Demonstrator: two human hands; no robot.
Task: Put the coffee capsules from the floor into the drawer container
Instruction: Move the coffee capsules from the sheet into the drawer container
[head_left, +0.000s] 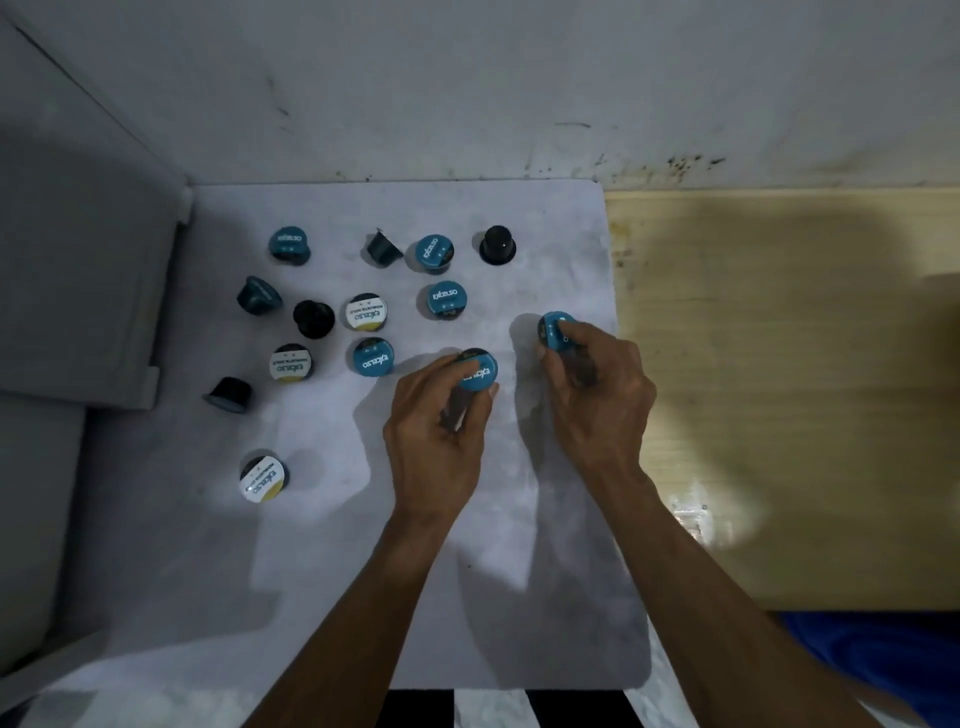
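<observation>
Both hands down on the white mat (519, 597), each closed on a capsule. Left hand (434, 441) pinches a blue-lidded capsule (477, 370) near the mat's middle, lid facing up. Right hand (597, 400) is clamped on a second blue capsule (555, 330) close to the mat's right edge, lid tilted toward the left. Can't tell whether either capsule has cleared the mat or is only gripped

Step looks like pickup, two at a time, early in the job. Twelve more capsules scattered over the mat's left and far half: blue lids upright near the far edge (434, 253) and centre (443, 300), white-and-yellow lids (366, 312) mid-left, one alone toward the near-left (263, 479), several dark ones tipped or upside down (497, 245)

Drawer container: not clearly identifiable. Grey box-like piece (78, 291) against the mat's left edge might be it, can't confirm. Wooden floor (779, 389) to the right is bare

Next move calls for lifting both clear without clipping neighbours, the left hand's capsule sits close to another blue one (373, 357), then carrying to the container. The tipped ones will need a side grip
</observation>
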